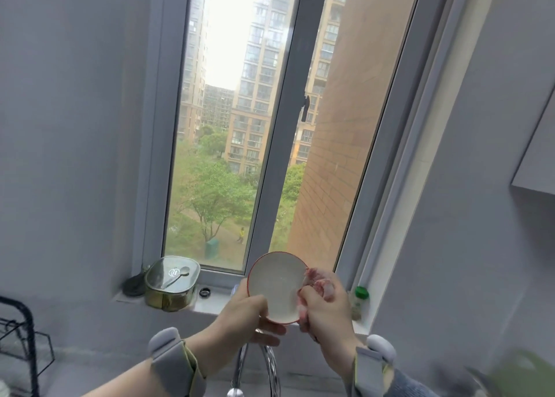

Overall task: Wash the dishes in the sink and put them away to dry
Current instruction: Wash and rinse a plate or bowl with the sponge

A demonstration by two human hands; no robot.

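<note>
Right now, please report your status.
Left hand holds bowl. Right hand grips pink sponge at its rim. Tap below, nothing blocking.

Bare hands, banded wrists

The left hand (255,312) and right hand (326,309) are uncovered; each wrist wears a grey strap with a rounded pale module, and the right forearm shows a blue-grey knitted sleeve (411,386).

Red-rimmed white bowl (277,287) held up, tilted, w/ pink scrubber (316,281) at rim.
</note>
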